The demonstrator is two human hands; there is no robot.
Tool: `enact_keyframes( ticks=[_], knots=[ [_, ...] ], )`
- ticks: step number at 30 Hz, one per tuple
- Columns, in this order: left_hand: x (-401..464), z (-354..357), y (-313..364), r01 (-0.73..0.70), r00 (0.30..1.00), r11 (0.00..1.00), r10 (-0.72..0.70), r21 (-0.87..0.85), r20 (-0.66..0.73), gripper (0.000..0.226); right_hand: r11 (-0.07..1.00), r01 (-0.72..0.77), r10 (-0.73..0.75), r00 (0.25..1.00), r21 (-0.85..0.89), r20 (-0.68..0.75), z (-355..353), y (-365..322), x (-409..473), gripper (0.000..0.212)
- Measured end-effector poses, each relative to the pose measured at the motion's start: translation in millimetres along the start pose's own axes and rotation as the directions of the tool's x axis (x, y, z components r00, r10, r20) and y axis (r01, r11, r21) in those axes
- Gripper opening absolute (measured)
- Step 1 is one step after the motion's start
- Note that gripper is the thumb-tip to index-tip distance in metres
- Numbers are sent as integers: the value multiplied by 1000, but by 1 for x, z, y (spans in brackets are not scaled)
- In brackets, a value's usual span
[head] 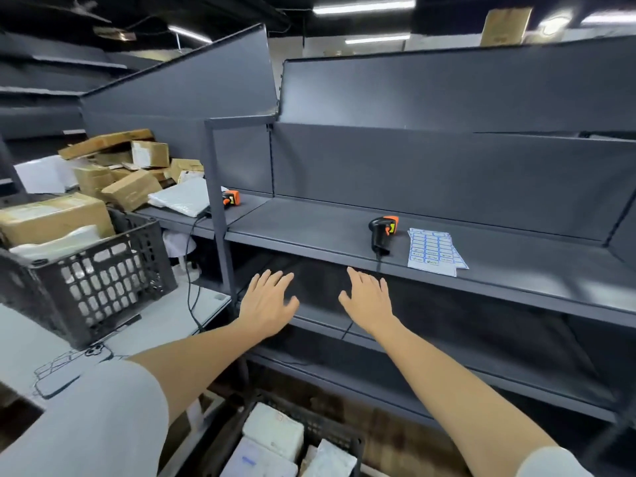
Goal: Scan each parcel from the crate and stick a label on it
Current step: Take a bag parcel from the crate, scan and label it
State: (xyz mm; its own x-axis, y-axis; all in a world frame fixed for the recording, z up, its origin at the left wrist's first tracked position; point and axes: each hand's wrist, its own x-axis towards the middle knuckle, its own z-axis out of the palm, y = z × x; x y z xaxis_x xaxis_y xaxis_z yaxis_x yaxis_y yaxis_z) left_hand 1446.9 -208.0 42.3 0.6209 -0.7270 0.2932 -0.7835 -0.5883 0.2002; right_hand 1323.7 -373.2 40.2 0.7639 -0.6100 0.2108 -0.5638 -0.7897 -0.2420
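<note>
My left hand (268,301) and my right hand (368,299) are stretched out side by side with spread fingers, empty, just below the front edge of the grey shelf (499,270). On that shelf lies a black and orange scanner (382,232) with its cable hanging over the edge. Beside it, to the right, lie sheets of blue-bordered labels (433,251). A black crate (296,438) with several white parcels (273,432) sits on the floor below my arms.
At left a second black crate (96,280) holding a cardboard box and white parcels stands on a white table (165,321). Behind it, cardboard boxes (130,191) are piled on the left shelf, near another orange scanner (231,197). A phone (74,371) lies on the table.
</note>
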Motion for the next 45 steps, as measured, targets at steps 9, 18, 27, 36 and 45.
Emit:
enact_keyframes(
  ticks=[9, 18, 27, 36, 45],
  knots=[
    [7, 22, -77, -13, 990, 998, 21, -55, 141, 55, 998, -56, 55, 989, 3, 139, 63, -46, 24, 59],
    [66, 67, -86, -41, 976, 998, 49, -45, 212, 56, 994, -109, 110, 970, -21, 218, 98, -22, 76, 59],
    [122, 89, -81, -61, 979, 996, 73, -70, 188, 56, 991, -116, 127, 975, -71, 185, 101, -14, 131, 60],
    [157, 120, -113, -136, 954, 987, 154, -85, 258, 55, 976, -205, 217, 950, -77, 223, 141, -20, 143, 59],
    [146, 191, -143, -279, 879, 954, 301, -111, 371, 52, 931, -344, 363, 862, -119, 352, 226, -20, 99, 60]
  ],
)
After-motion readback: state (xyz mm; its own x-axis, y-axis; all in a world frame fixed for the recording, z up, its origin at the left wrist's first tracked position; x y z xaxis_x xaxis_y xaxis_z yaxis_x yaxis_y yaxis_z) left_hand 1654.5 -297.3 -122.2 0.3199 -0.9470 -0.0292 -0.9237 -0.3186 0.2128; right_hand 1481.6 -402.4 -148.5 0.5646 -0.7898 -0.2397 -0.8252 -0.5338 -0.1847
